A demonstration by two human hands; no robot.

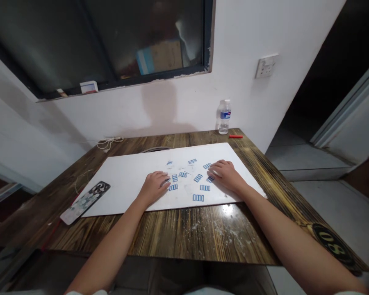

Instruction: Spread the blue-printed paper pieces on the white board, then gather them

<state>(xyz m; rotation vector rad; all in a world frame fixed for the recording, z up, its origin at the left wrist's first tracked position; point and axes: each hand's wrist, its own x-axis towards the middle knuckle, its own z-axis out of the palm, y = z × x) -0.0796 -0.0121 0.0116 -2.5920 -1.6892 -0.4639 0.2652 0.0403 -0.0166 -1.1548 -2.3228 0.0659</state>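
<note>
Several small blue-and-white striped pieces (198,197) lie scattered on a white board (126,176) on the wooden table. My left hand (153,186) rests palm down on the board, fingers curled, its fingertips touching a piece near the middle of the scatter. My right hand (224,173) lies palm down at the right of the scatter, its fingers bent over one or two pieces (210,179). What, if anything, either hand grips is hidden under the fingers.
A phone (86,201) lies at the board's left corner. A water bottle (224,116) and a red pen (235,136) stand at the table's back right, a white cable (109,142) at the back left. The wooden table (178,233) meets a wall with a window.
</note>
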